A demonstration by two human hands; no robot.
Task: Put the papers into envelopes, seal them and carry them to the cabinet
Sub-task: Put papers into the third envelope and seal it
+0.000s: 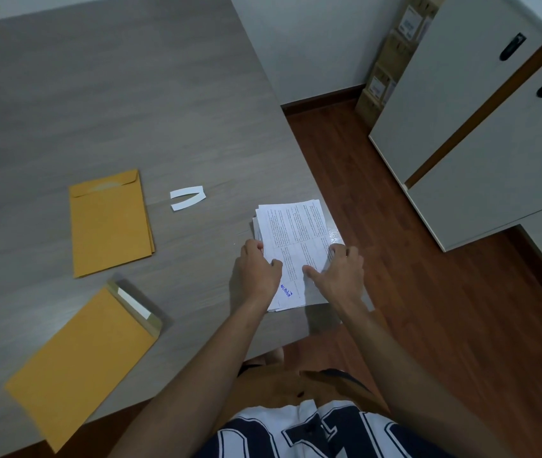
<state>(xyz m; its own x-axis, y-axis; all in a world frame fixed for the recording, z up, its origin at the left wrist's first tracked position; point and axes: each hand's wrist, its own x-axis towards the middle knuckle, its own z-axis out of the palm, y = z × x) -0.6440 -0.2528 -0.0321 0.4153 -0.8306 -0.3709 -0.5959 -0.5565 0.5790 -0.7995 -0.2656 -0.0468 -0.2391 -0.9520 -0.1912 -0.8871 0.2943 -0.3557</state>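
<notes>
Both hands on a stack of printed papers (296, 246) at the counter's (97, 110) 3 o'clock edge, left hand (256, 272) gripping its left side, right hand (339, 276) gripping the right (thumb on top), two brown envelopes (109, 223) at 9 o'clock, white cabinet (481, 133) at 2 o'clock.

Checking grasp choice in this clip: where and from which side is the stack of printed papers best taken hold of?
Probably by its two long side edges, one hand from each side. The stack of printed papers lies flat at the table's right edge, sheets slightly fanned; the left hand and right hand already flank it, so squeezing inward should square it.
</notes>
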